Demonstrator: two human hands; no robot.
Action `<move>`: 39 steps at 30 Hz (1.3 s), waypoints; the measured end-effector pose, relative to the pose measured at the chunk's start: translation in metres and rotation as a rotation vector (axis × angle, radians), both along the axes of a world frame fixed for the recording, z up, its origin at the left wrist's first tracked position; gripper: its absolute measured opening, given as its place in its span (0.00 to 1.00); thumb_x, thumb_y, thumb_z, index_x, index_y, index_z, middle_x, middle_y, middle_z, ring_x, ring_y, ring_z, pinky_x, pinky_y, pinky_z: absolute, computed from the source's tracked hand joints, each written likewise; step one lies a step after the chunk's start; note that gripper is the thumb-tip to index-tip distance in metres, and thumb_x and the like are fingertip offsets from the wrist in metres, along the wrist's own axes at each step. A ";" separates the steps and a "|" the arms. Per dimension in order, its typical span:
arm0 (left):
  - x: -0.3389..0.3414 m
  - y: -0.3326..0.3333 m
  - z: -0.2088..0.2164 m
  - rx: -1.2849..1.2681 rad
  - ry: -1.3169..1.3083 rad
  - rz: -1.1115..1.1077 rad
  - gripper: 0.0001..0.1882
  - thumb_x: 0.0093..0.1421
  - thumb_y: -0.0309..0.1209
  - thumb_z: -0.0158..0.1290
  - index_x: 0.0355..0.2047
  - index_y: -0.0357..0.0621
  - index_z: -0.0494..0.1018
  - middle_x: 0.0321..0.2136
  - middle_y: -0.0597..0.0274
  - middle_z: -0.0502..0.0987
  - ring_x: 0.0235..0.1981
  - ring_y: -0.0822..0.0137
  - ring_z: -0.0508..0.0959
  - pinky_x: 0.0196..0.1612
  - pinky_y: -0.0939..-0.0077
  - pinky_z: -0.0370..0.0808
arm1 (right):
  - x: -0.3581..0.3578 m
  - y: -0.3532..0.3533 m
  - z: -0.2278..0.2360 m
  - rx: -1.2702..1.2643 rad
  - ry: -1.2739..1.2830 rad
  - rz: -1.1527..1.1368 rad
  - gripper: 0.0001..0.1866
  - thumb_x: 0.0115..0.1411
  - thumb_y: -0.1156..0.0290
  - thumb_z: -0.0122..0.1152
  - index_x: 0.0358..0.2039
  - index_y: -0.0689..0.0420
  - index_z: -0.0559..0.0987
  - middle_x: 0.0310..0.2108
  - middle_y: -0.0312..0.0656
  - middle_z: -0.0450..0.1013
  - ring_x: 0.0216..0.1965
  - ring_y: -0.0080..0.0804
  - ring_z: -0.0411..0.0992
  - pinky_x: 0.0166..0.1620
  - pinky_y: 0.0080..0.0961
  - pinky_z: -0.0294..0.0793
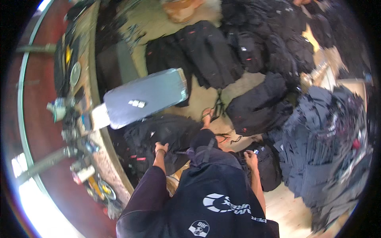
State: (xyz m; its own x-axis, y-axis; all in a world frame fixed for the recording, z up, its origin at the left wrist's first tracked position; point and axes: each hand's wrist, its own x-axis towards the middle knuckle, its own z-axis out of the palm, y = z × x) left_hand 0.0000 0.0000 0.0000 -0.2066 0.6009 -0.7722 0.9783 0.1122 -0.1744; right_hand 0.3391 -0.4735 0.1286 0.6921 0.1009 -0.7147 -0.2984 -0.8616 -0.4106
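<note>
My left hand [160,148] rests on a heap of dark folded garments [182,127] beside the board. Its fingers look closed on the black cloth, though blur softens the detail. At the right, my right hand [250,158] is closed around a small white and blue piece [256,151], perhaps a label; its kind is too small to make out. Just below that hand lies a black bundle of cloth [270,168]. Beyond my left hand, a grey padded board [145,95] with rounded ends carries a few small white pieces [137,103].
Dark garment piles [196,51] cover the floor ahead, with another bundle [258,105] nearer right. A tall stack of dark cloth pieces [321,139] stands at the right. A cluttered ledge [113,158] runs along the left. Another person's hand [301,2] shows at the top right.
</note>
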 end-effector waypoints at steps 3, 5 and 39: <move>0.003 -0.005 0.052 0.291 -0.021 0.130 0.34 0.56 0.49 0.65 0.59 0.56 0.66 0.61 0.54 0.70 0.65 0.50 0.69 0.65 0.46 0.69 | 0.011 0.025 0.003 0.021 0.006 0.128 0.22 0.67 0.59 0.63 0.53 0.63 0.81 0.40 0.53 0.84 0.41 0.38 0.82 0.47 0.33 0.78; 0.014 -0.011 0.075 0.530 0.128 0.063 0.31 0.57 0.45 0.65 0.58 0.58 0.65 0.62 0.56 0.67 0.65 0.53 0.67 0.65 0.47 0.68 | 0.016 0.037 0.006 0.001 0.068 0.159 0.22 0.67 0.59 0.63 0.53 0.63 0.81 0.40 0.54 0.83 0.42 0.40 0.83 0.47 0.33 0.78; 0.204 -0.110 0.208 0.460 -0.866 -0.731 0.13 0.58 0.40 0.55 0.38 0.46 0.73 0.32 0.42 0.82 0.36 0.38 0.82 0.41 0.43 0.77 | 0.018 0.015 0.009 0.273 0.092 0.185 0.32 0.66 0.47 0.63 0.58 0.61 0.79 0.49 0.55 0.82 0.52 0.44 0.81 0.55 0.35 0.78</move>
State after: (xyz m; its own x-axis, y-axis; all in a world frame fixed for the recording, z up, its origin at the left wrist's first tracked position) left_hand 0.2038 -0.1102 0.2082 0.7710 0.6132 -0.1718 0.6099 -0.6333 0.4764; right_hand 0.3574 -0.4585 0.1376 0.5779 0.4150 -0.7027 -0.1935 -0.7668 -0.6120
